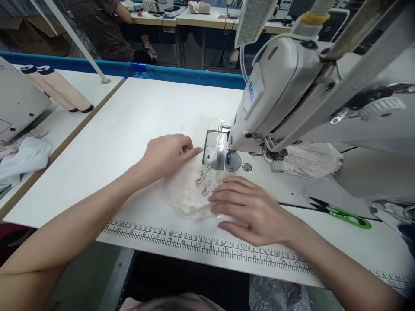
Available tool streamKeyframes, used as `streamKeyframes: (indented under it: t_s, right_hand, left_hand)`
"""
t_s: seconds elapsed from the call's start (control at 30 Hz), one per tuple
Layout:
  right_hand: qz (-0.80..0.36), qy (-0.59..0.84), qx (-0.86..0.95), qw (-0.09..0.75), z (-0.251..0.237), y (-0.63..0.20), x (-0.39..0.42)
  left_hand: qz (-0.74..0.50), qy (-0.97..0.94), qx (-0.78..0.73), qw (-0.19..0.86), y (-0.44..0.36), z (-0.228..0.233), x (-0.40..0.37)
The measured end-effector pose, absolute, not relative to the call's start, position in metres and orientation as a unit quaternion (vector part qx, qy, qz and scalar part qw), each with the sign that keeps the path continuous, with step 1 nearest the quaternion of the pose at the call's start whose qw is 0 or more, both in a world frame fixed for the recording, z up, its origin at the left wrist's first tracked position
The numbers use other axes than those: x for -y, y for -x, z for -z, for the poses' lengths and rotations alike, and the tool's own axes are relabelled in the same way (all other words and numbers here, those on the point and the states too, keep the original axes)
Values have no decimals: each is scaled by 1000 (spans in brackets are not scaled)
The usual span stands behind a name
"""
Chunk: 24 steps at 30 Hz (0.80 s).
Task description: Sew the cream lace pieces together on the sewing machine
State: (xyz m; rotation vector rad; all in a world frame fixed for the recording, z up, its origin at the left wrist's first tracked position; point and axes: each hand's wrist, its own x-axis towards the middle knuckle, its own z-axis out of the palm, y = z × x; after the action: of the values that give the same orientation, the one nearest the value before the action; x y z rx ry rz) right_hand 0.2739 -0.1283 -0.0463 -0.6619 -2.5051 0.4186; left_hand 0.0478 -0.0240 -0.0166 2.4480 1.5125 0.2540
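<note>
A pale, sheer lace fabric piece (186,196) lies in front of the sewing machine's metal needle plate (214,157), blurred in places. My left hand (170,153) rests at its upper left, index finger bent in against the thumb; whatever may be between them is hidden. The left thumb points at the plate's left edge. Over the fabric's right side is my right hand (249,209), palm down, fingers stretched out and thumb apart. The white sewing machine head (275,82) stands just beyond, its needle area above the plate.
Green-handled scissors (348,217) lie at the right. Folded cream lace (313,160) sits under the machine arm. A printed ruler (197,244) runs along the front edge. At left are thread cones (61,88) and white cloth (27,157). Another person (100,28) is across the table.
</note>
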Motion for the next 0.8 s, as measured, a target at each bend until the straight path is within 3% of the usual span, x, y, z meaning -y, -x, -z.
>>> streamKeyframes:
  t_s: [0.1, 0.23, 0.4, 0.6, 0.8]
  right_hand:
    - [-141, 281, 890, 331, 46, -278, 126]
    - [-92, 421, 836, 339, 43, -286, 123]
    - [-222, 561, 752, 265, 36, -286, 124]
    - [-411, 539, 662, 320, 38, -276, 126]
    - [-406, 510, 668, 359, 40, -274, 124]
  left_hand:
    - [-100, -874, -446, 166, -61, 28, 39]
    - [-140, -911, -345, 177, -77, 42, 62]
    - [-199, -834, -316, 406, -75, 37, 64]
    - [-226, -734, -337, 545, -72, 31, 57]
    - [-234, -721, -367, 538, -77, 35, 60]
